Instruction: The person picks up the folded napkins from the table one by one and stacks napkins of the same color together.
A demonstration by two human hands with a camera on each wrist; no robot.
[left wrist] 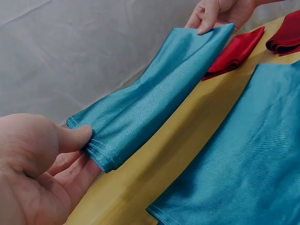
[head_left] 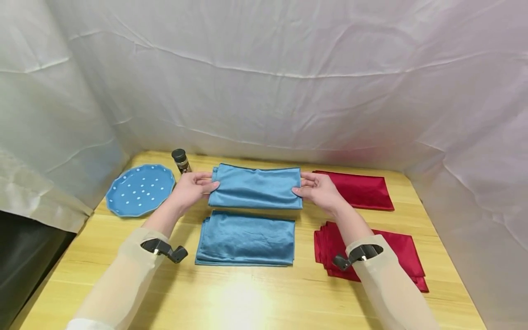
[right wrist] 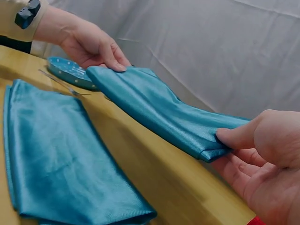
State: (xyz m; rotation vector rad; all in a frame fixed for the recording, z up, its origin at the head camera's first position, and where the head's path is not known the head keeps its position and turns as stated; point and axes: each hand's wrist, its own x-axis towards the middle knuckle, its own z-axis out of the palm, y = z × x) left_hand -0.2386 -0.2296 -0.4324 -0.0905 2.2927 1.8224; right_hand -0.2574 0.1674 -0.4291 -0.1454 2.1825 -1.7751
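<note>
A folded blue satin cloth (head_left: 257,188) is held up off the table by its two short ends. My left hand (head_left: 190,189) pinches the left end, thumb on top and fingers beneath. At the right end, my right hand (head_left: 323,190) pinches it the same way. In the right wrist view the held cloth (right wrist: 154,110) sags slightly between the hands. A second folded blue cloth (head_left: 247,240) lies flat on the table, nearer to me and just below the held one.
Two folded red cloths lie to the right, one at the back (head_left: 367,191) and one nearer (head_left: 400,252) under my right forearm. A blue polka-dot plate (head_left: 142,190) and a black-capped bottle (head_left: 181,161) stand left. A fork (right wrist: 63,83) lies beside the plate. Pale fabric walls surround the table.
</note>
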